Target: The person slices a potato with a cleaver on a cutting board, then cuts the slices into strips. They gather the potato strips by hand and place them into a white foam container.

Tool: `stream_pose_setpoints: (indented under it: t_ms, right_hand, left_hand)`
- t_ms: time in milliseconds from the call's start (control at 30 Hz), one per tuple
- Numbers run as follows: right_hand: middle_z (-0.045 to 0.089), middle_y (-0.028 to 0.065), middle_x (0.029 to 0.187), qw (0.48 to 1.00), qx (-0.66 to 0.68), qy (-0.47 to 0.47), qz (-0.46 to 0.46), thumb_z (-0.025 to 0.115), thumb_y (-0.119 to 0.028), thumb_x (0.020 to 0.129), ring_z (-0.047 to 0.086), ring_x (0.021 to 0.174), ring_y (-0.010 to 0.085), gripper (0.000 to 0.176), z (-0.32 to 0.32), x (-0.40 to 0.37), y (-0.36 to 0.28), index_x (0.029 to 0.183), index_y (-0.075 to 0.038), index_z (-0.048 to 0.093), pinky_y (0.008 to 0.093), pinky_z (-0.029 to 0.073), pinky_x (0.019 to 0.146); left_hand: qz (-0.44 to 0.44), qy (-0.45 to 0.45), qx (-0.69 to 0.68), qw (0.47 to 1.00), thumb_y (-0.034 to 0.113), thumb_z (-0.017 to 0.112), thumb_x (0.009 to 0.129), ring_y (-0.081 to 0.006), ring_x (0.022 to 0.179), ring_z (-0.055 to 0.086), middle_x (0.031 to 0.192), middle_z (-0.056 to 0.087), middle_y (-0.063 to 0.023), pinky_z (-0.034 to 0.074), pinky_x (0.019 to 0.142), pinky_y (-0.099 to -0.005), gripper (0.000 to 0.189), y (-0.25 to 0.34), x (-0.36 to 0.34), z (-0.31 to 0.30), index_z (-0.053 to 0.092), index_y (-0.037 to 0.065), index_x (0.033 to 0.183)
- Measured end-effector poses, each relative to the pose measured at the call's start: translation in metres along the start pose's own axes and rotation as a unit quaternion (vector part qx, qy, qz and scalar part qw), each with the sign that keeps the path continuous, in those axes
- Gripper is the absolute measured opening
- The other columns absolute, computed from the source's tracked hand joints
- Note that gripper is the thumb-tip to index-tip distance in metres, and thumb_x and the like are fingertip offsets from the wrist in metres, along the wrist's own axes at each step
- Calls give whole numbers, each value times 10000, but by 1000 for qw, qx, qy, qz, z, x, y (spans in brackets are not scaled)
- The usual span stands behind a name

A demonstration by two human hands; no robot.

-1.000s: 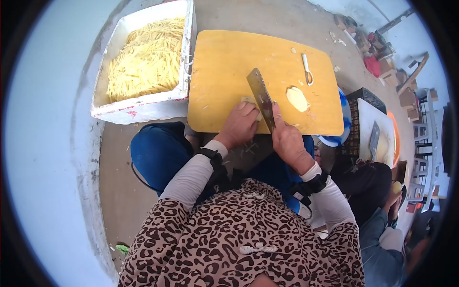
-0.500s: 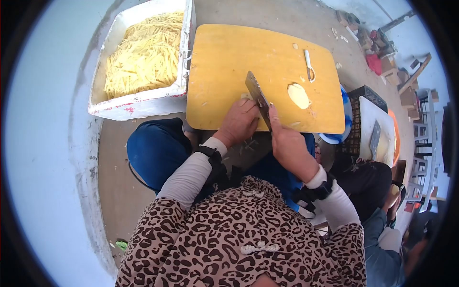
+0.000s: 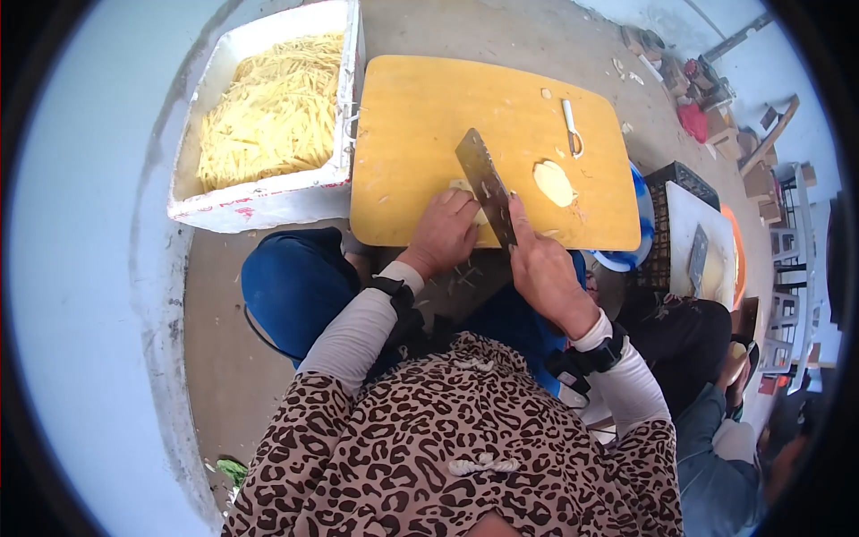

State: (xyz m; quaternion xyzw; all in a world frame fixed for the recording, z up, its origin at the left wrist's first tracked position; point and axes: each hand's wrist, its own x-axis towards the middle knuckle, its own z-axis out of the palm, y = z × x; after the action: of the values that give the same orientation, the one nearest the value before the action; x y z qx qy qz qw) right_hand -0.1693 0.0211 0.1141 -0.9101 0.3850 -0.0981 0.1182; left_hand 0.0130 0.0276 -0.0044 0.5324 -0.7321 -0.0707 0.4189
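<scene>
My right hand [image 3: 544, 268] is closed round a cleaver [image 3: 486, 186], its broad dark blade tilted over the yellow cutting board [image 3: 412, 107]. To the left of the blade, my left hand [image 3: 444, 231] presses with curled fingers on a pale yellow potato piece [image 3: 462, 185]. Most of that piece is hidden under the fingers and behind the blade. Right of the cleaver lies a small stack of potato slices [image 3: 554, 183]. Farther back on the board rests a white-handled peeler [image 3: 570, 125].
A white foam box [image 3: 268, 206] full of pale yellow strips [image 3: 273, 112] stands at the board's left. On the right are a blue basin [image 3: 631, 255], a black crate [image 3: 659, 233] and a white board with another cleaver [image 3: 698, 255]. A co-worker's hand [image 3: 735, 367] shows at lower right.
The cleaver has turned slightly, showing more of its blade's flat side. My left hand stays on the potato piece. The whole view has shifted a little.
</scene>
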Motion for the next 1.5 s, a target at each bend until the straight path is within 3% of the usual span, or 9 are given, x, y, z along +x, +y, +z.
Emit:
stream_pose_setpoints:
  t_ms: [167, 300, 367, 500, 667, 933, 1000, 1233, 1500]
  right_hand:
    - [651, 239, 831, 996, -18, -87, 15, 528, 4, 834, 655, 735, 401, 639, -13, 1, -7, 1438, 81, 334, 479, 524, 657]
    - [646, 253, 805, 995, -24, -91, 17, 544, -15, 853, 643, 707, 404, 673, 5, 3, -5, 1470, 59, 286, 476, 507, 659]
    - [646, 238, 823, 999, -26, -25, -12, 541, -11, 850, 647, 709, 389, 682, 33, 4, 8, 1480, 41, 284, 468, 511, 650]
    - [650, 212, 822, 999, -28, 2, -28, 549, -13, 824, 660, 710, 368, 740, 46, 15, 11, 1496, 41, 243, 447, 531, 633]
    - [656, 229, 828, 1000, -7, 20, 22, 528, -17, 848, 657, 696, 376, 674, 37, 15, 18, 1475, 53, 289, 458, 529, 627]
    - [643, 265, 827, 998, 5, -59, 10, 546, -15, 853, 638, 724, 429, 658, -2, 2, -4, 1456, 71, 294, 495, 506, 655]
    - [644, 261, 833, 997, 4, -72, 12, 545, -12, 850, 639, 723, 425, 660, 1, 2, -3, 1457, 68, 297, 491, 506, 650]
    - [651, 241, 850, 1000, -25, -5, -9, 539, -14, 835, 648, 695, 398, 697, 45, 15, 7, 1477, 51, 275, 471, 521, 633]
    - [646, 250, 781, 999, 33, 36, 19, 541, -10, 832, 645, 668, 405, 680, 32, 13, 15, 1449, 105, 280, 470, 526, 617]
  left_hand:
    - [11, 4, 2, 1000, 80, 655, 728, -345, 999, 543, 1052, 587, -150, 445, 893, -435, 308, -1, 0, 1, 611, 5, 1024]
    - [11, -3, -4, 1000, 75, 655, 731, -338, 977, 546, 1040, 589, -139, 447, 878, -432, 289, -1, 1, 0, 614, 12, 1010]
    - [11, -4, 4, 1000, 88, 647, 727, -331, 972, 544, 1010, 585, -134, 441, 872, -426, 264, -1, 2, 2, 612, 17, 979]
    - [23, 24, 7, 999, 95, 638, 720, -330, 951, 539, 959, 574, -133, 438, 854, -427, 216, -3, 0, 4, 607, 23, 922]
    - [35, 16, 9, 999, 81, 648, 729, -341, 960, 540, 998, 575, -148, 449, 857, -433, 251, -3, -2, 1, 600, 9, 964]
    - [22, 11, 3, 1000, 63, 653, 735, -348, 977, 541, 1043, 575, -153, 456, 868, -431, 293, -3, -2, 2, 599, 0, 1016]
    - [32, 24, 2, 999, 89, 638, 740, -338, 951, 536, 981, 570, -152, 447, 847, -434, 204, -2, -1, 2, 587, 13, 923]
    - [27, 0, 8, 1000, 59, 657, 738, -333, 963, 548, 1021, 583, -141, 459, 856, -423, 276, -3, 1, -2, 611, 10, 1006]
    - [31, 18, 13, 999, 58, 660, 740, -338, 968, 549, 1014, 583, -141, 459, 870, -426, 242, -1, -4, -2, 613, 0, 971]
